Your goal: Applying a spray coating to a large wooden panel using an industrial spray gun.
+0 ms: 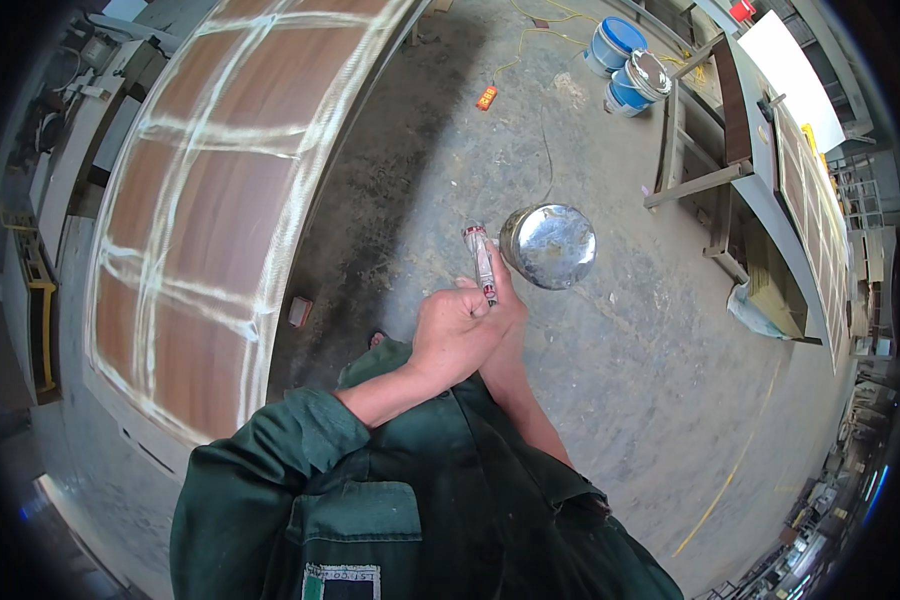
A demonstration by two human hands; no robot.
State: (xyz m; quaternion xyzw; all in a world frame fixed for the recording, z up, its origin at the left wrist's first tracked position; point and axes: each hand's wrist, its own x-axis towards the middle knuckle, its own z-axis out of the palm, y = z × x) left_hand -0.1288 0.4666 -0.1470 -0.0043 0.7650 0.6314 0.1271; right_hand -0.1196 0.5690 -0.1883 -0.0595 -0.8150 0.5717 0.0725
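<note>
In front of my body is a spray gun (481, 264), its narrow body whitish with red at both ends. A shiny round metal cup (555, 247) sits at its right side. My right hand (507, 312) is closed on the gun, one finger stretched along its right flank; the grip is hidden beneath. Crossing over from the left, my left hand (450, 326) has curled fingers and presses against the right hand, its thumb by the gun's rear end. Whatever its fingers close on is hidden.
A large brown wood-grain panel (220, 190) with whitish bands in a grid stands raised at left. On the right a similar panel (808, 190) lies beyond a wooden frame (700, 187). Two blue buckets (637, 85) and an orange object (486, 98) with yellow cord are on the floor ahead.
</note>
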